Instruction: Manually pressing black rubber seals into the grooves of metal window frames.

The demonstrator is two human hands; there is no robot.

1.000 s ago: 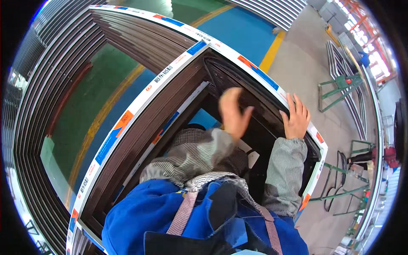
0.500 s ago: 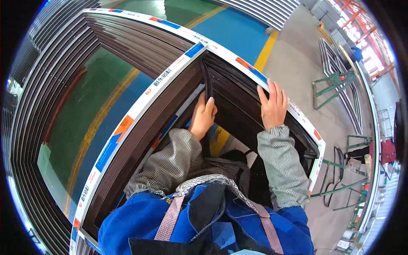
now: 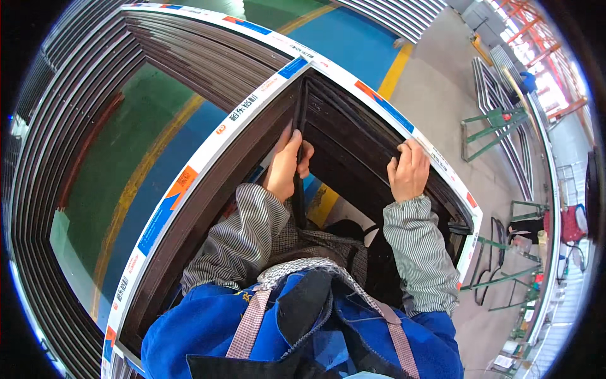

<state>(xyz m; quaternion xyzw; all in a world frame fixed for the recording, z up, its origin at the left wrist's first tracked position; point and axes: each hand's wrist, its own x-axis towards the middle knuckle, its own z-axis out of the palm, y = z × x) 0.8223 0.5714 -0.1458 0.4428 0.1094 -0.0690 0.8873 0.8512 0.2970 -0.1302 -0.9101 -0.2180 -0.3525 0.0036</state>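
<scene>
The left hand (image 3: 286, 165) pinches a black strip (image 3: 299, 205); the right hand (image 3: 409, 172), grip unclear, curls at the brown frame (image 3: 221, 189) under lettered white-blue-orange film (image 3: 451, 175).

Left hand (image 3: 284, 169) partly hidden behind black strip (image 3: 299, 203); frame (image 3: 140, 254) cut off below.

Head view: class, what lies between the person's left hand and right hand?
In the head view, the frame's dark inner side lies between the left hand, which grips a black strip, and the right hand.
</scene>
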